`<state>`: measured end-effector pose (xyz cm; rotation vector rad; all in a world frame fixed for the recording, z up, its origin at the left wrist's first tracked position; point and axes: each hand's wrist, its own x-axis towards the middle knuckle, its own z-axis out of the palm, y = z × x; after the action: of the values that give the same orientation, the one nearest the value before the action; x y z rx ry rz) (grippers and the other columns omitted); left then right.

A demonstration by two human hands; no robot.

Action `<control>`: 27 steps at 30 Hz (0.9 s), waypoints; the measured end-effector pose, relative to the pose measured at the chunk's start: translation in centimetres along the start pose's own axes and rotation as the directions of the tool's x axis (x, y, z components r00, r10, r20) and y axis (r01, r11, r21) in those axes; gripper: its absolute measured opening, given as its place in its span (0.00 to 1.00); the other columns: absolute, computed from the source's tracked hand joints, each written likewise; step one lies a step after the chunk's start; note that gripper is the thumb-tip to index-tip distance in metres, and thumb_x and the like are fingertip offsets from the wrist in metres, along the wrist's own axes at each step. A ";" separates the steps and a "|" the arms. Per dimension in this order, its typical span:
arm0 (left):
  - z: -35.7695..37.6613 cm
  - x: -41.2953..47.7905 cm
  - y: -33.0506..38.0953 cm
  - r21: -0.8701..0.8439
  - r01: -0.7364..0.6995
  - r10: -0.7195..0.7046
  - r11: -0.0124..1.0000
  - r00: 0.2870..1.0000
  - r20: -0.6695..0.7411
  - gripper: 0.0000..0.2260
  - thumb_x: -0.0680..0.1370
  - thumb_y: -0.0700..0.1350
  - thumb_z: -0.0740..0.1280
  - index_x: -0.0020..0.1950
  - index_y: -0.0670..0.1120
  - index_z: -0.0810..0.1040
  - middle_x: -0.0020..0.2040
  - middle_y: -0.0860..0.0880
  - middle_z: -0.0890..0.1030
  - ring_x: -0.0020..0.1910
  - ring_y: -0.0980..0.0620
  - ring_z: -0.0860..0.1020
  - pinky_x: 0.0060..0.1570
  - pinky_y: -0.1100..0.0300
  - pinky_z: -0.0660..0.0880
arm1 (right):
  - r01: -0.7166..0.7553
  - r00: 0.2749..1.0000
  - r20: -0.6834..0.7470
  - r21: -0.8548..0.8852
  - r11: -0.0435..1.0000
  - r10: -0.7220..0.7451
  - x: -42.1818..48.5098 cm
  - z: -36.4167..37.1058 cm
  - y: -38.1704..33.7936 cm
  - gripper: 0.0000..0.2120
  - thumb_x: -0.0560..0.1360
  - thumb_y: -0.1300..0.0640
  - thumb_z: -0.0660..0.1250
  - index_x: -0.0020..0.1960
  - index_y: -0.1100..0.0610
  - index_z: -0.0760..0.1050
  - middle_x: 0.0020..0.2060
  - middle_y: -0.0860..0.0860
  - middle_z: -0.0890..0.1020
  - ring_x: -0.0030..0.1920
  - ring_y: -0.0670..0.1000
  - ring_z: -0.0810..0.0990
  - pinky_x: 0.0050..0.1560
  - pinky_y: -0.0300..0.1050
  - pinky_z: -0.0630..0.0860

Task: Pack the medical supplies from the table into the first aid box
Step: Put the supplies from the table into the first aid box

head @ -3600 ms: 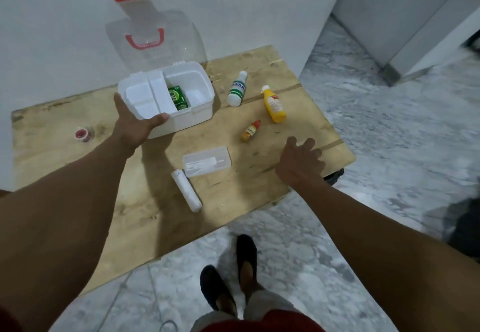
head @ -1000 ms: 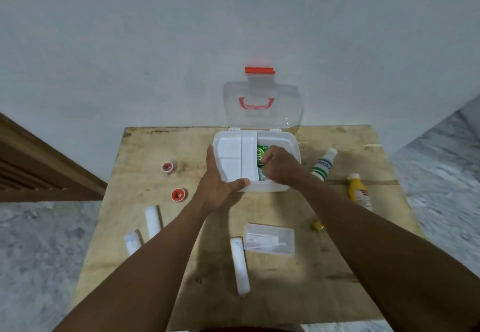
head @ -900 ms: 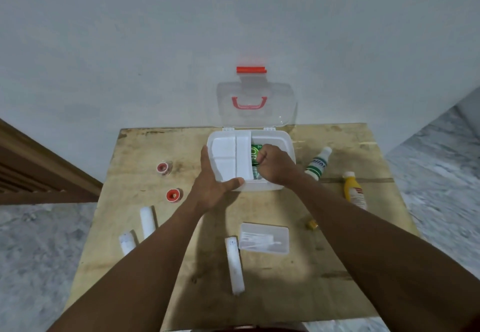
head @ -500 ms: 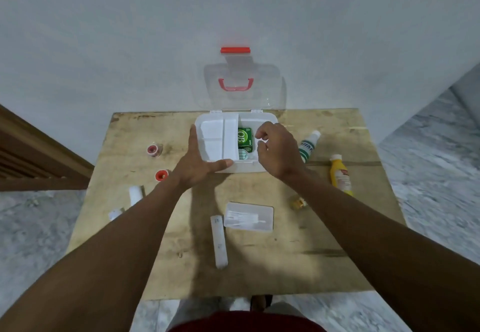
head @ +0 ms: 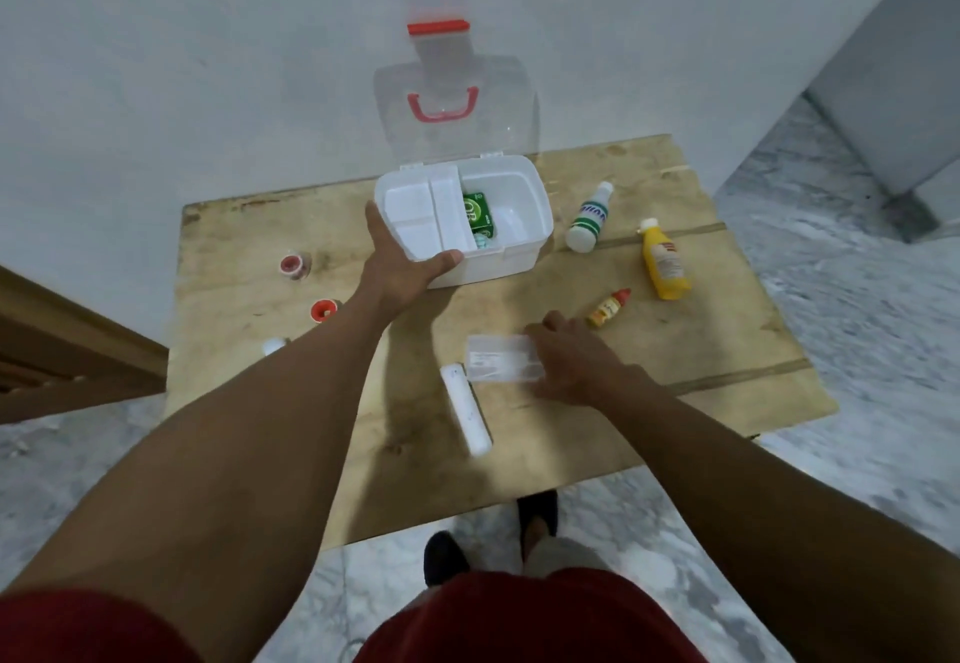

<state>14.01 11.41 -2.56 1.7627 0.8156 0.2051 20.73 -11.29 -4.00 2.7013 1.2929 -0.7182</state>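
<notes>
Seen from above, a wooden bench [head: 675, 350] stands against a white wall. At its far left lie two small red-capped rolls [head: 293, 265], [head: 323, 309], with a small white roll [head: 274, 345] just nearer, partly hidden by the forearm.

The left hand [head: 402, 267] is clamped on the near left corner of the white first aid box [head: 511, 252], thumb hooked over its rim, steadying it. Its clear lid [head: 452, 106], with a red handle, stands open against the wall. On the left the box carries a white divided tray; in the open compartment to the right lie a green packet [head: 477, 209] and a smaller pale green item just nearer.

Half a second ago the right hand was at that compartment. It has now drawn back to the near middle of the bench, so the pale green item seems to be packed and the next pick is starting. The right hand [head: 571, 366] rests with fingers spread, not closed, over the right end of a flat clear plastic case [head: 493, 363]. A long white tube [head: 465, 408] lies just left of the case.

Further right, well apart from the box, a white bottle with a green label [head: 589, 218], a small orange bottle [head: 608, 308] and a yellow bottle [head: 664, 260] still wait on the bench.
</notes>
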 end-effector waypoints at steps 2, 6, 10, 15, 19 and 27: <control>0.0 0.1 0.0 -0.004 -0.010 0.010 1.000 1.000 -0.001 0.54 0.70 0.51 0.77 0.78 0.49 0.37 0.74 0.48 0.66 0.71 0.45 0.67 0.70 0.46 0.66 | -0.009 0.999 -0.047 0.055 0.998 0.012 -0.5 0.4 -0.1 0.26 0.72 0.52 0.72 0.65 0.61 0.70 0.61 0.60 0.71 0.58 0.63 0.73 0.56 0.53 0.71; 0.0 0.0 -0.1 -0.003 -0.025 0.025 1.000 1.000 -0.003 0.52 0.70 0.51 0.77 0.78 0.49 0.39 0.72 0.48 0.67 0.70 0.45 0.68 0.69 0.46 0.67 | -0.002 0.991 -0.136 0.143 0.990 0.021 -1.7 -1.3 0.6 0.26 0.68 0.55 0.74 0.63 0.61 0.72 0.58 0.58 0.72 0.56 0.60 0.75 0.55 0.51 0.73; 0.1 -0.2 0.1 -0.029 -0.059 0.059 0.998 0.998 -0.018 0.50 0.70 0.48 0.77 0.77 0.49 0.42 0.70 0.49 0.68 0.68 0.46 0.69 0.67 0.48 0.68 | 0.035 0.951 -0.306 0.241 0.970 0.042 -3.0 -5.6 1.9 0.31 0.67 0.54 0.76 0.67 0.58 0.71 0.59 0.57 0.74 0.57 0.58 0.76 0.56 0.51 0.74; 0.1 -0.3 0.2 -0.031 -0.071 0.070 0.997 0.997 -0.027 0.50 0.69 0.49 0.78 0.76 0.51 0.44 0.67 0.51 0.69 0.66 0.45 0.71 0.66 0.43 0.70 | 0.015 0.843 -0.524 0.243 0.970 0.118 -0.6 -11.1 3.2 0.32 0.65 0.57 0.77 0.65 0.64 0.72 0.56 0.62 0.76 0.55 0.62 0.76 0.52 0.51 0.73; 0.1 -0.4 0.4 -0.060 -0.080 0.079 0.995 0.996 -0.034 0.49 0.68 0.48 0.79 0.77 0.50 0.46 0.65 0.53 0.68 0.65 0.49 0.69 0.65 0.46 0.70 | -0.056 0.896 -0.428 0.161 0.985 0.121 3.9 -14.4 4.0 0.27 0.67 0.53 0.74 0.61 0.62 0.73 0.54 0.60 0.75 0.54 0.63 0.75 0.51 0.51 0.72; 0.0 -0.3 0.8 -0.098 -0.076 0.072 0.992 0.997 -0.036 0.47 0.64 0.51 0.80 0.74 0.54 0.54 0.64 0.60 0.69 0.64 0.55 0.71 0.63 0.49 0.73 | 0.036 0.969 -0.247 0.022 0.999 -0.029 10.0 -15.6 3.6 0.21 0.68 0.53 0.72 0.57 0.60 0.74 0.55 0.58 0.75 0.54 0.59 0.75 0.46 0.43 0.66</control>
<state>14.15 11.08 -1.78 1.7011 0.7511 0.3190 34.83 -2.49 5.04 2.8707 1.3879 -0.4131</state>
